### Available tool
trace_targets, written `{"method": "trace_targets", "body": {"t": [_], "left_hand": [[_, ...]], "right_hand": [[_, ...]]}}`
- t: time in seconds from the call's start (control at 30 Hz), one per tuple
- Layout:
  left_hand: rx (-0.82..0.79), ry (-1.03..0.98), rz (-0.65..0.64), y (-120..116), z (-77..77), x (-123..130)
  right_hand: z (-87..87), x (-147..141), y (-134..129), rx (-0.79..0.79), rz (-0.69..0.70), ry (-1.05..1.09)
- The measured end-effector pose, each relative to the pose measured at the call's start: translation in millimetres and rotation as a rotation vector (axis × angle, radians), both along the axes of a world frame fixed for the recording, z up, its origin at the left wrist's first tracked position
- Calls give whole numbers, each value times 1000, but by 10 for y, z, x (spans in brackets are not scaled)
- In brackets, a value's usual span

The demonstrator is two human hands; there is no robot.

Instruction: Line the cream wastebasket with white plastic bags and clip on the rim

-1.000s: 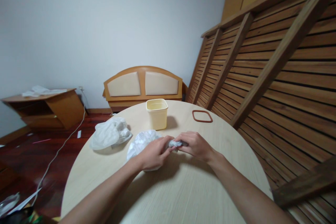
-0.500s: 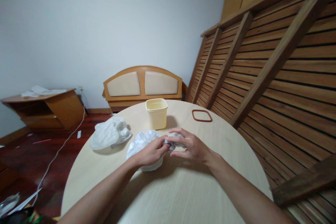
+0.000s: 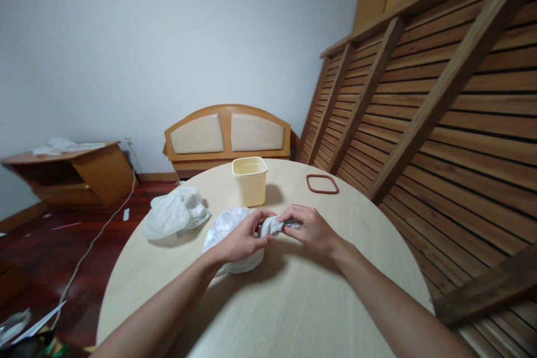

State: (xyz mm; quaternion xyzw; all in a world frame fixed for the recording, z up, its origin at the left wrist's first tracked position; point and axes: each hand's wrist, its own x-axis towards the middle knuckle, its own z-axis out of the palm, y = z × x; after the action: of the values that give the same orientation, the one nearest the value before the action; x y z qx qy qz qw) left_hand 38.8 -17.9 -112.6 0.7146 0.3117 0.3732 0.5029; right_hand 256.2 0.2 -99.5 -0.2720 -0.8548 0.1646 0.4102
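A white plastic bag (image 3: 226, 226) lies in front of me on the round table (image 3: 319, 302), its gathered neck (image 3: 272, 226) stretching to the right. My left hand (image 3: 245, 239) curls round that neck, thumb below and fingers above. Pinched between the fingertips of my right hand (image 3: 310, 229) is the twisted end of the neck. Just behind the hands a pale yellow square tub (image 3: 250, 187) stands upright with its top uncovered. To the left rests a second crumpled white bag (image 3: 174, 215). A brown rounded square ring (image 3: 322, 193) lies flat at the back right.
Beyond the table is a wooden headboard (image 3: 229, 151) with cream panels. A slatted wooden frame (image 3: 461, 140) leans along the right side. At the left stand a low cabinet (image 3: 96, 182) and a cable (image 3: 90, 251) trails over the floor.
My right hand has closed from a loose spread into a pinch on the neck's end. The left fingers have shifted round the neck, which now shows more plainly between the hands.
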Motion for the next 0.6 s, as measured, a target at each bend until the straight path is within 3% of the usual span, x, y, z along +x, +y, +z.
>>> {"method": "trace_targets", "body": {"t": [0.33,0.47,0.6], "left_hand": [[83,51,39,-56,109,120],[89,47,20,-63,90,123],[-38,-79,-20,-55,36,102]], "right_hand": [[20,-95,-57,196,73,-50],[2,-112,-63,89,122,-3],[-2,-107,-59,-38,126,49]]}}
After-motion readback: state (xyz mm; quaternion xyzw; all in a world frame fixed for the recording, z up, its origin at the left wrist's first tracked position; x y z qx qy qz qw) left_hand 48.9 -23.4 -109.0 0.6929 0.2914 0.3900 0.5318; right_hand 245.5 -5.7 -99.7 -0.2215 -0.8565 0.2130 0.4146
